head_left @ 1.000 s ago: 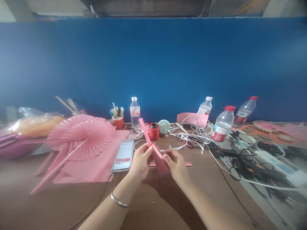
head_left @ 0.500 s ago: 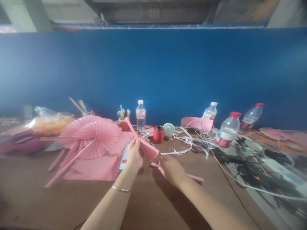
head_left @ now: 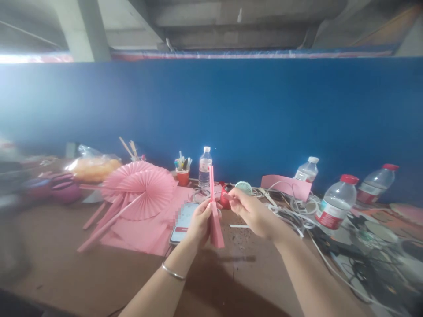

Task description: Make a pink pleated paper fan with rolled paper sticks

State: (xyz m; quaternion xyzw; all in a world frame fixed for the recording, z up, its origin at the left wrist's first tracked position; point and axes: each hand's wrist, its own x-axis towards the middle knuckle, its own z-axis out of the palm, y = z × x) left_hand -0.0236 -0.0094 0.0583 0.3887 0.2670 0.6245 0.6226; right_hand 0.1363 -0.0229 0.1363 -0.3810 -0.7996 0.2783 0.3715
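Observation:
My left hand [head_left: 202, 220] is closed round a folded pink paper fan [head_left: 216, 229], held nearly upright with a narrow pink stick rising from its top. To its right, my right hand [head_left: 251, 211] is raised with thumb and fingers pinched. A small pinkish end shows at those fingertips, apparently a pink paper strip [head_left: 228, 198], mostly hidden by the hand. Just behind the fingertips stands a red spool [head_left: 225, 198], partly covered. Beside my left wrist lies a phone [head_left: 183, 224] with a lit screen.
Opened pink pleated fans [head_left: 145, 193] lie over pink sheets [head_left: 132, 233] on the left. A water bottle [head_left: 205, 167] and a red pen cup [head_left: 182, 176] stand behind. White straps [head_left: 287, 215], a red-capped bottle [head_left: 337, 202] and dark cables [head_left: 366, 268] crowd the right.
My left hand has turned the folded fan from a slant to nearly upright. My right hand has risen from the tabletop toward the spool, and the pink strip no longer shows on the table.

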